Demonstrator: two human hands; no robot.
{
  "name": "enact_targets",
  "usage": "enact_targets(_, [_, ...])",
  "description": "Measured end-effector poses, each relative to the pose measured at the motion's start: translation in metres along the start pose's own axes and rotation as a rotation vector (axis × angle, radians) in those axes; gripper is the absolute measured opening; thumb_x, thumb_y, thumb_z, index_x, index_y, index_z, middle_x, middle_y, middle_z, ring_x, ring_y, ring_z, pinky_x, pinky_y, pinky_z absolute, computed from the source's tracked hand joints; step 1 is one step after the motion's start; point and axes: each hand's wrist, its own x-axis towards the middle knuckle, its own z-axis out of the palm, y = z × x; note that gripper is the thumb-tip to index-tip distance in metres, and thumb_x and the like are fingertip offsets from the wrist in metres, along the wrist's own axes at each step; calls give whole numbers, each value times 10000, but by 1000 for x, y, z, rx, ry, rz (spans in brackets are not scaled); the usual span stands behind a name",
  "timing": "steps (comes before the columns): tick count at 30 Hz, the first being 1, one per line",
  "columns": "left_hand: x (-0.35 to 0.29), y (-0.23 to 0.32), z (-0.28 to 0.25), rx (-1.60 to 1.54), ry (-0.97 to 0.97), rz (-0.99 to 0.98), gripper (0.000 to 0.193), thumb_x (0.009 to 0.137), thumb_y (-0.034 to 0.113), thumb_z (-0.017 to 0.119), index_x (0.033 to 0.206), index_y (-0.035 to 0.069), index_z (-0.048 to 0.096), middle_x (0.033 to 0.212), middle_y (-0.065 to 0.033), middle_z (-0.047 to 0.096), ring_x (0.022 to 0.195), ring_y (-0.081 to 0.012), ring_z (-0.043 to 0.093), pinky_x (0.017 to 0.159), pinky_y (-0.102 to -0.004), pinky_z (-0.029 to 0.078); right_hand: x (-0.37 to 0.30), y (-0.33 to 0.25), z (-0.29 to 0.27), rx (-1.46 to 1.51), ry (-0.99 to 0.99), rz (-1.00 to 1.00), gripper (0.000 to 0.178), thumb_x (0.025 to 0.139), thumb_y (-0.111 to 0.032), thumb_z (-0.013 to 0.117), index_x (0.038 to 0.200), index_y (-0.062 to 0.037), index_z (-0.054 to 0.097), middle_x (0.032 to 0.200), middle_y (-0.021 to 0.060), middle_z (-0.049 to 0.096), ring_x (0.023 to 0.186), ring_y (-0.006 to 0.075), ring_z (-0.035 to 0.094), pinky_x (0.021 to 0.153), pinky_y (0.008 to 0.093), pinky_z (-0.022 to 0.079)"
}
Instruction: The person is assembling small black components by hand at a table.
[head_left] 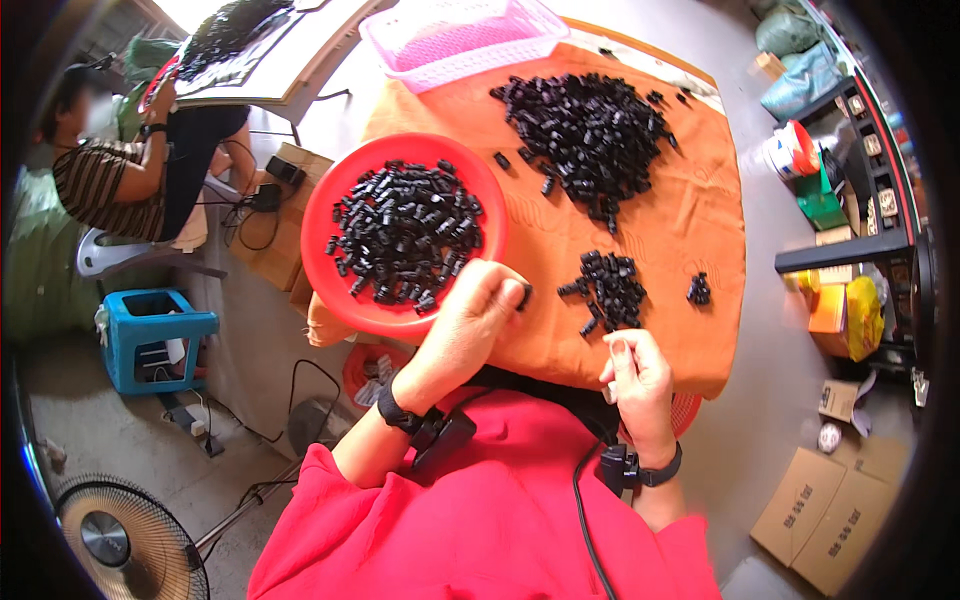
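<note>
**Pinching one black part beside the red bowl**

Taking the middle of the worktop (pixel 690 348) as the clock's centre, the left hand (pixel 474 308) is hovering towards seven, its thumb and finger pinching a black part (pixel 524 297) near the rim of the red bowl (pixel 318 215), which is sitting at nine. The right hand (pixel 641 378) is hanging at five, fingertips drawn together; a pale bit (pixel 609 394) is showing below them, but whether the grip is holding it I cannot tell. The small pile (pixel 612 290) is lying just beyond, also around five, and the big pile (pixel 590 140) at one.

Doing this well probably means pinching lightly, leaving the part's ends showing, taking pieces from the small pile's near edge and keeping both wrists clear of loose parts.
</note>
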Motion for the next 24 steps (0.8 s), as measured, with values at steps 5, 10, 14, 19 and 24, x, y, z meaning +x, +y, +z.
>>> enact_targets(5, [27,2,-54,760,449,332,135,884,46,642,1017,40,666,999,-135,629,956,-307,590,869,-415,463,2,0,-1,20,-3,-1,146,1048,-174,519,1027,-51,595,636,-17,543,491,22,430,446,194,353])
enact_targets(10, [33,-18,-67,1194,642,314,300,876,89,657,1175,74,678,1265,-162,611,1245,-352,498,1075,-430,367,4,-6,-1,55,4,16,147,1049,-174,517,1024,-53,597,631,-19,540,491,18,430,444,192,350])
enact_targets(14, [37,-5,-55,1175,764,345,287,863,77,671,1148,57,678,1218,-153,628,1191,-337,532,1042,-424,380,3,-6,-3,31,23,12,144,1048,-167,517,1023,-51,598,630,-19,535,491,21,433,445,194,352])
enact_targets(19, [31,-1,-8,620,315,380,204,839,41,685,1041,61,663,893,-107,612,837,-287,596,728,-383,493,7,-2,-2,89,24,38,125,1027,-139,555,1001,-25,602,640,-2,544,519,49,507,479,235,450])
enact_targets(24, [29,-20,51,833,67,317,290,802,167,746,1039,54,624,970,-129,586,945,-326,574,812,-413,511,5,-2,-3,12,41,-4,138,1021,-157,574,997,-23,599,632,-4,542,520,52,523,474,231,453])
